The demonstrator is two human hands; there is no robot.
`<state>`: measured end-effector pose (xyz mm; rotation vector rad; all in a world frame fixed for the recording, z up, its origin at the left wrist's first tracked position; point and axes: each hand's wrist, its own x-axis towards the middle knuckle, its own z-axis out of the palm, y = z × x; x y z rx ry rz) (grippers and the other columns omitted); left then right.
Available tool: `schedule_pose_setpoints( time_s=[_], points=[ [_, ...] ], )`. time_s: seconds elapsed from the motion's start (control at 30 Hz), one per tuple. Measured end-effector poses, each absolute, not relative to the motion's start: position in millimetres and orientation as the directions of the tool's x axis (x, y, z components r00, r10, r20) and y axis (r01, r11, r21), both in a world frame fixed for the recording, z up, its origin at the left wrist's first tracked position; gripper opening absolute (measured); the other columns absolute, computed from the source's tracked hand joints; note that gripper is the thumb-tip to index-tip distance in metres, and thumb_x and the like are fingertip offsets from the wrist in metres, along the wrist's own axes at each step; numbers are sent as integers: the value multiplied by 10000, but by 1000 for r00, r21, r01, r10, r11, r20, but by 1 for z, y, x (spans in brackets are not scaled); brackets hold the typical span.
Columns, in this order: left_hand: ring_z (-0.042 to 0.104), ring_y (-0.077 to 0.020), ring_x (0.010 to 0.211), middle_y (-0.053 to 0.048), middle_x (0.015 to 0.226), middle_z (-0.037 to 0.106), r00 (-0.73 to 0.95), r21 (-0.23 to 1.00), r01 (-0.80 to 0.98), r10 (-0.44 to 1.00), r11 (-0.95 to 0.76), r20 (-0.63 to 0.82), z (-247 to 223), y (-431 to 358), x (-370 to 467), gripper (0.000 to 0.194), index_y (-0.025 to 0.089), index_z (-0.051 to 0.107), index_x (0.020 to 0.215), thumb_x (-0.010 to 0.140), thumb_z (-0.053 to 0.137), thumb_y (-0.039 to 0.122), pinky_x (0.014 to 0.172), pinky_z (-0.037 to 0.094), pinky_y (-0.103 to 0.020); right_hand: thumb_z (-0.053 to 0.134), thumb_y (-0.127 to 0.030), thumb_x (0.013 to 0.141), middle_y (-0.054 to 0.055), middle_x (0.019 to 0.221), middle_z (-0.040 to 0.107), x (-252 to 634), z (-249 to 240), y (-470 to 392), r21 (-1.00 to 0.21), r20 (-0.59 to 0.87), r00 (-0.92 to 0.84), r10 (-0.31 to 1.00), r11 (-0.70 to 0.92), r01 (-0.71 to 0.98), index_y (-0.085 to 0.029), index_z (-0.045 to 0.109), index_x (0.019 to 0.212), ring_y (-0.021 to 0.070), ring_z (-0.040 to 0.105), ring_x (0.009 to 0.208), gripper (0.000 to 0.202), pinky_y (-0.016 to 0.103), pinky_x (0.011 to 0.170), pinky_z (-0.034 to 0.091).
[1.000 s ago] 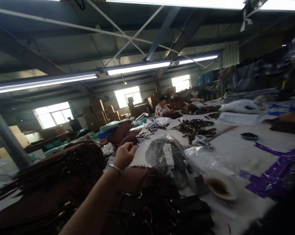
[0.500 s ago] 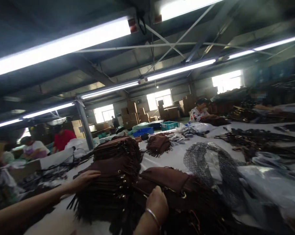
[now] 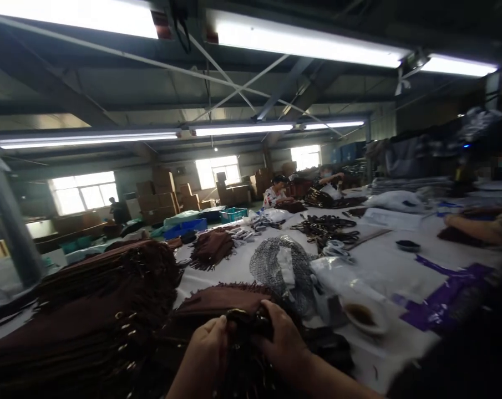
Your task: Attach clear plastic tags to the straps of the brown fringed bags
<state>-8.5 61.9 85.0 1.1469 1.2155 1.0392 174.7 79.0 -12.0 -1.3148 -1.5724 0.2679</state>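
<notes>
The dark strap piece [image 3: 246,327] is lying on the brown fringed bags at the near table [image 3: 384,244] edge. I am grasping it with both grips, left hand [image 3: 204,354] and right hand [image 3: 282,346] clenched; steady, even pulling seems best.

Lots of brown here: the big stack of fringed pieces [image 3: 88,310] at lower left is dark reddish brown, same as the smaller pile [image 3: 211,247] mid-frame. The strap bundle [image 3: 251,324] at bottom centre looks near black. Grey-and-white mesh netting [image 3: 278,266] in the middle, a white table [image 3: 392,260], purple plastic strips [image 3: 442,293] at right, a teal crate [image 3: 234,214] and blue bin [image 3: 186,227] further back.
</notes>
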Motion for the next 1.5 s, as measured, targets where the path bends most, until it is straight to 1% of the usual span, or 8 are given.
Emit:
schedule_pose_setpoints(
  time_s=[0.3, 0.57, 0.77, 0.87, 1.03, 1.2, 1.33, 1.5],
  points=[
    [145, -9, 366, 144, 464, 226, 149, 903, -253, 936, 347, -318, 69, 54, 3, 538, 154, 643, 836, 574, 760, 609, 346, 111, -167, 499, -138, 799, 144, 1116, 671, 187, 0, 87, -637, 648, 78, 758, 483, 601, -136, 596, 1217, 260, 603, 1082, 429, 407, 1000, 437],
    [177, -5, 360, 143, 471, 239, 173, 881, -271, 920, 387, -351, 57, 56, 5, 579, 126, 665, 845, 535, 802, 595, 340, 153, -160, 496, -298, 858, 45, 694, 670, 219, 7, 68, -967, 174, 180, 968, 133, 218, -145, 677, 977, 191, 617, 630, 266, 279, 566, 482],
    [227, -28, 318, 130, 418, 261, 90, 939, -170, 953, 300, -288, 64, 55, 6, 439, 159, 628, 733, 597, 775, 549, 316, 171, -159, 520, -159, 814, 87, 976, 675, 226, 21, 40, -734, 555, 128, 822, 412, 539, -176, 689, 935, 213, 608, 970, 209, 338, 906, 459],
    [321, -26, 372, 108, 482, 350, 45, 957, -224, 983, 183, -178, 93, 60, 9, 382, 162, 638, 806, 642, 783, 475, 356, 256, -137, 509, -198, 844, 56, 849, 682, 204, 20, 35, -771, 435, 24, 900, 359, 527, -184, 690, 869, 187, 630, 826, 184, 300, 805, 490],
    [290, -11, 386, 111, 496, 351, 32, 954, -292, 998, 68, -62, 126, 74, 12, 365, 153, 622, 803, 677, 766, 464, 362, 220, -125, 693, -279, 697, 189, 1317, 553, 171, 20, 68, -829, 342, 136, 930, 231, 509, -110, 575, 1256, 334, 474, 1250, 596, 443, 1056, 375],
    [269, -8, 371, 120, 484, 321, 24, 936, -339, 996, 90, -88, 119, 71, 18, 398, 150, 621, 803, 638, 790, 471, 354, 212, -134, 618, -267, 741, 69, 828, 711, 155, 60, 92, -949, 316, 52, 947, 315, 29, -133, 683, 856, 204, 648, 776, 188, 320, 756, 522],
    [291, -16, 369, 123, 479, 308, -29, 928, -337, 983, 161, -181, 101, 62, 5, 466, 173, 622, 803, 547, 838, 497, 355, 239, -132, 574, -350, 739, -48, 521, 548, 168, 72, 78, -951, 87, -137, 987, 41, -307, -166, 562, 814, 93, 439, 367, 199, 230, 411, 410],
    [273, -37, 368, 113, 448, 290, 49, 959, -171, 974, 225, -220, 47, 50, -17, 434, 179, 628, 707, 585, 787, 565, 366, 250, -161, 593, -326, 720, 44, 756, 677, 223, 38, 43, -983, -160, -269, 950, -126, 137, -175, 584, 1042, 123, 515, 429, 356, 256, 435, 427]
  ],
)
